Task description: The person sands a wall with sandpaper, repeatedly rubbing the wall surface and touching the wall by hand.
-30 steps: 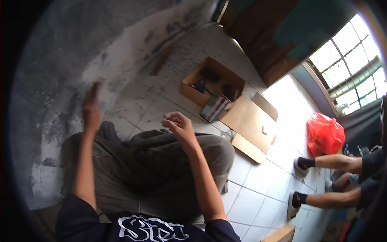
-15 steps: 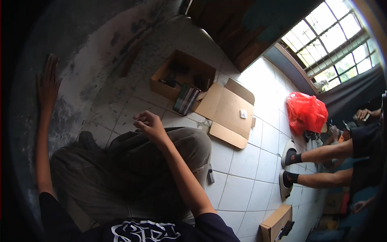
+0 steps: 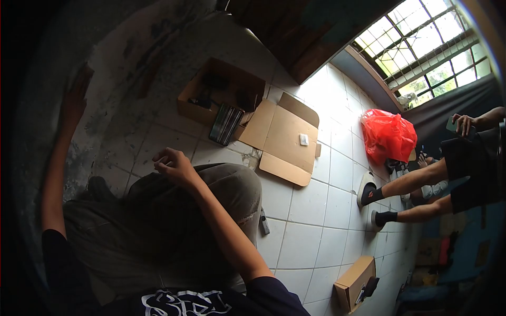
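Note:
My left hand [image 3: 77, 97] lies with outstretched fingers against the worn, stained wall [image 3: 105, 68]. Over my bent knee hovers my right hand [image 3: 175, 166], its fingers loosely curled and a little apart, and I see nothing in it. Beyond that hand stands an open cardboard box [image 3: 191, 107] with dark items inside, hard to make out in the shade. A row of thin disc-like cases [image 3: 226, 125] leans at the box's near side. Its large flap [image 3: 287, 129] is spread on the floor, with a small white packet [image 3: 304, 139] on it.
A small grey device [image 3: 264, 222] lies on the tiles by my knee. A red plastic bag [image 3: 389, 137] sits near the window. Another person's legs [image 3: 421, 179] are at the right; that person's hand [image 3: 464, 124] holds a phone-like object. A smaller cardboard box [image 3: 350, 282] stands nearer.
The view has shifted slightly, so most things sit further left. The other person's feet have changed position. My left hand stays on the wall, and my right hand stays loosely curled above my knee.

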Demonstrator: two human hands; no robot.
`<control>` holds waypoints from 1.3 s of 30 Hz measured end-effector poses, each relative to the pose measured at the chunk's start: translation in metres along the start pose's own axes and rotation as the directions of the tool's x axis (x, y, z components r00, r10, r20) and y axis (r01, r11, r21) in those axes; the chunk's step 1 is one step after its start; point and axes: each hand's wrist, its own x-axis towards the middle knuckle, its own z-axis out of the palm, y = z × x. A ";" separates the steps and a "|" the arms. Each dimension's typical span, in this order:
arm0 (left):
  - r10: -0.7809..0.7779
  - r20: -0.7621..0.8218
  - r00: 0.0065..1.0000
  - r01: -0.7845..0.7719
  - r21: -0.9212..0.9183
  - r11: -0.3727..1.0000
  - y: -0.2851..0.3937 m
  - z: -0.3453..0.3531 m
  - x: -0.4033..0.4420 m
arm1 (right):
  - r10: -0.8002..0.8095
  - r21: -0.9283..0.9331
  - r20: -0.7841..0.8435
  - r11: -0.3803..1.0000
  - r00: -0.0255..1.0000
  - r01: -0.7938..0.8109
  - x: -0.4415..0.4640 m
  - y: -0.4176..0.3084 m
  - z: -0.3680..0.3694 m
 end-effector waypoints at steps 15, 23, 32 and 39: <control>-0.153 -0.381 0.912 0.227 0.157 0.961 -0.076 -0.006 -0.112 | 0.005 -0.080 0.000 0.997 1.000 -0.005 -0.013 -0.019 0.001; -0.447 0.244 0.861 0.356 0.341 0.870 -0.048 -0.099 -0.085 | -0.004 -0.119 0.014 0.993 1.000 0.005 -0.012 -0.019 0.000; -0.213 -0.056 0.975 0.220 0.232 0.947 -0.055 -0.008 -0.028 | 0.007 -0.115 -0.006 0.993 1.000 -0.008 -0.011 -0.012 -0.003; -0.008 -0.534 0.845 0.082 0.114 0.990 -0.085 0.035 -0.068 | 0.004 -0.124 0.013 0.992 1.000 -0.002 -0.021 -0.019 -0.004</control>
